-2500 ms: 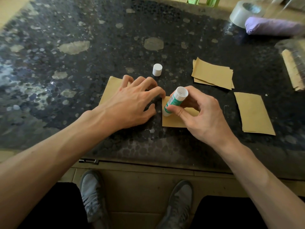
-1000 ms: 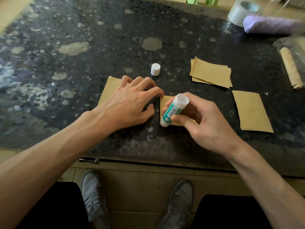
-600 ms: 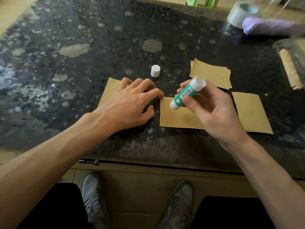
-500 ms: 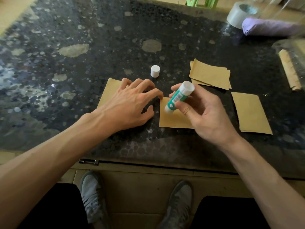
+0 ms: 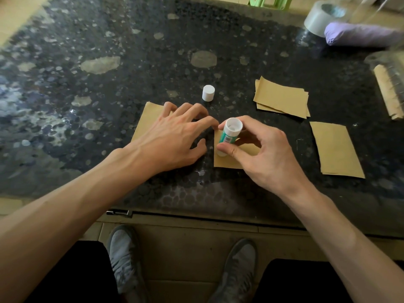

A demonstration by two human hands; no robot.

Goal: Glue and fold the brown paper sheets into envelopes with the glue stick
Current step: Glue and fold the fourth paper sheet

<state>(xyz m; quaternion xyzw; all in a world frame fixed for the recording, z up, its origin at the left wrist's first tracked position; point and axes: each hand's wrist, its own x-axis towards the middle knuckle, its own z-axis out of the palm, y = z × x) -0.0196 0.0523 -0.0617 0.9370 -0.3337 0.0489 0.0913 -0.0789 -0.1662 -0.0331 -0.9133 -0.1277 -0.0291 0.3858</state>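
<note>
Right hand (image 5: pixel 269 156) grips glue stick (image 5: pixel 229 136), lowered onto paper (image 5: pixel 227 162); left hand (image 5: pixel 170 138) stays splayed.

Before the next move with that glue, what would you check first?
1. Cap off: ok, the white cap stands apart behind the hands.
2. Stick gripped: ok, the right hand pinches the glue stick.
3. Stick on paper: ok, its lower end meets the near brown sheet by its left edge.
4. Paper steadied: ok, the left hand rests on the left sheet.
5. Glue actually laid down: cannot tell.
</note>
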